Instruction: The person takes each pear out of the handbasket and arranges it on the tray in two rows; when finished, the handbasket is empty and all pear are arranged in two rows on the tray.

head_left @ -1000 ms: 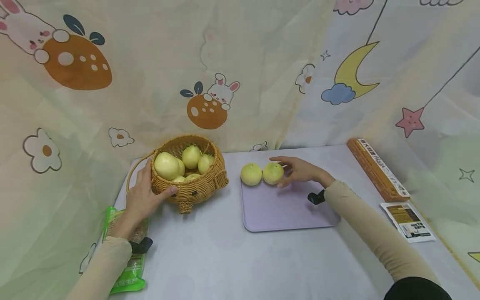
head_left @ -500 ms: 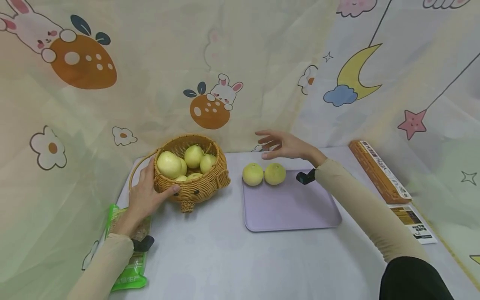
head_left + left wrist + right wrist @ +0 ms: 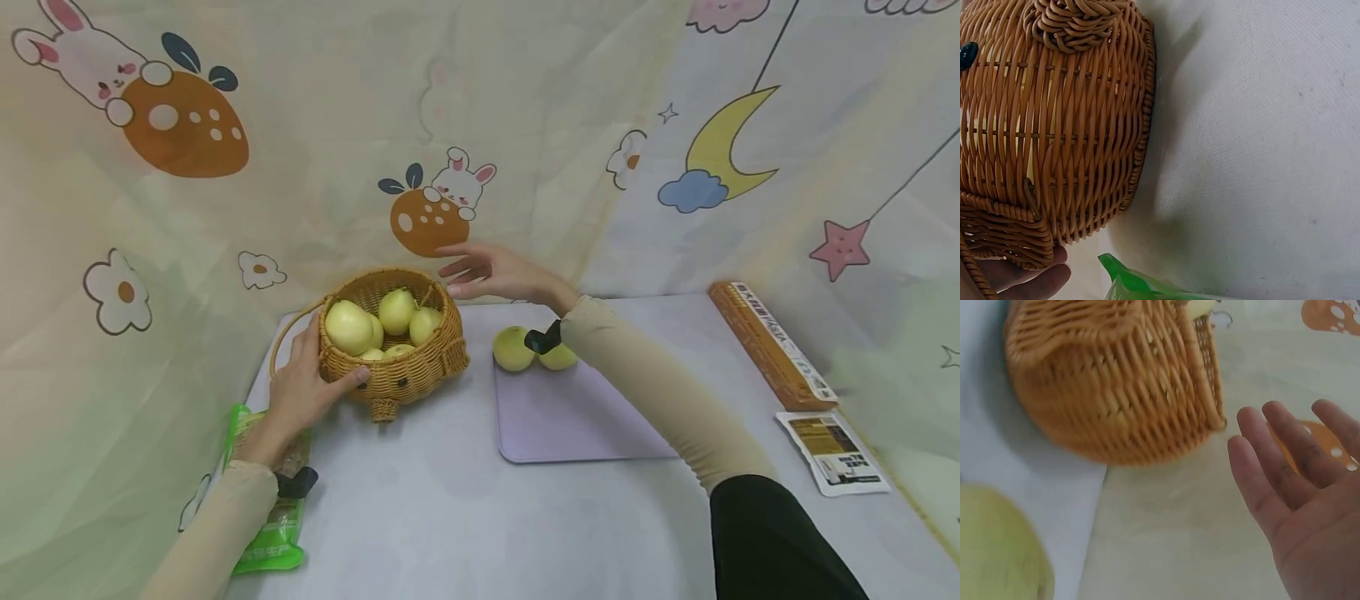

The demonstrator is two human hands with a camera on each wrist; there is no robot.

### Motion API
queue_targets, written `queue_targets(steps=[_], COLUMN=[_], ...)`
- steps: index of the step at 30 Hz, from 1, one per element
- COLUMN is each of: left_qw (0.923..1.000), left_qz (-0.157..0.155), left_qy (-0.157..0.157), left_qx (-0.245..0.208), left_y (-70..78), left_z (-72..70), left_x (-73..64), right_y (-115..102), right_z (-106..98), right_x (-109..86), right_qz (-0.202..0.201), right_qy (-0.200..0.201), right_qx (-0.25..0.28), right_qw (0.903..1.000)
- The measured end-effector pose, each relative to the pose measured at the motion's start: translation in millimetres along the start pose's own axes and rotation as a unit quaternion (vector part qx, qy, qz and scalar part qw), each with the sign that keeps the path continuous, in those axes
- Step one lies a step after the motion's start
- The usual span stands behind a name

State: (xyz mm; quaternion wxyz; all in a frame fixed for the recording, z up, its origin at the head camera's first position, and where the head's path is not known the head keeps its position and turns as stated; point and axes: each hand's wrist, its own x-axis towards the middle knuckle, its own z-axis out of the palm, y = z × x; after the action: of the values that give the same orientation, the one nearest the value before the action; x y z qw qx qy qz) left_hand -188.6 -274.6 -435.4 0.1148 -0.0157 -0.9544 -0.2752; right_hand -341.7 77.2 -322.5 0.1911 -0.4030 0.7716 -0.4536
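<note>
A wicker basket point(image 3: 431, 375) shaped like an animal's head stands at the back left in the head view, with several yellow-green pears point(image 3: 349, 327) inside. My left hand point(image 3: 300, 396) holds its left side, the thumb over the front and the fingers by the looped handle. Just beyond the basket's right rim, in mid-air, is my right hand point(image 3: 498, 275), empty and with fingers extended. In the right wrist view those fingers point(image 3: 1247, 475) point toward the basket's rim. Two more pears point(image 3: 513, 348) sit side by side on the far left part of a lilac tray point(image 3: 570, 417); my right wrist partly covers one.
A green plastic packet point(image 3: 273, 542) lies under my left forearm. Along the right edge of the white table point(image 3: 420, 517) are a long brown box point(image 3: 772, 346) and a small white-and-brown pouch point(image 3: 832, 454). A printed cloth point(image 3: 322, 125) hangs close behind the table.
My right hand has left the right-hand pear on the tray, rising and travelling left to the basket's rim. My left hand keeps its hold on the basket. The head view has shifted slightly.
</note>
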Motion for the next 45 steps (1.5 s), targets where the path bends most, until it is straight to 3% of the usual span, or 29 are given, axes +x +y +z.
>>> queue_targets(steps=[13, 18, 22, 31, 45], left_qw=[1.0000, 1.0000, 1.0000, 0.9999, 1.0000], left_qz=[0.006, 0.003, 0.001, -0.008, -0.006], left_qy=[0.002, 0.004, 0.001, -0.009, -0.007], left_qx=[-0.002, -0.002, 0.001, 0.008, 0.003], left_y=[-2.1, -1.2, -0.4, 1.0, 0.8], left_z=[1.7, 2.8, 2.9, -0.6, 0.3], left_x=[1.4, 1.7, 2.1, 1.2, 1.8], right_y=[-9, -13, -15, -20, -23], right_z=[20, 26, 37, 73, 92], right_x=[48.3, 63.1, 76.8, 106.0, 125.2], right_qz=[0.001, 0.012, 0.044, 0.124, 0.160], right_qy=[-0.021, -0.024, -0.023, -0.065, -0.145], right_qx=[0.027, 0.071, 0.108, 0.044, -0.006], right_qw=[0.9994, 0.9971, 0.9928, 0.9892, 0.9764])
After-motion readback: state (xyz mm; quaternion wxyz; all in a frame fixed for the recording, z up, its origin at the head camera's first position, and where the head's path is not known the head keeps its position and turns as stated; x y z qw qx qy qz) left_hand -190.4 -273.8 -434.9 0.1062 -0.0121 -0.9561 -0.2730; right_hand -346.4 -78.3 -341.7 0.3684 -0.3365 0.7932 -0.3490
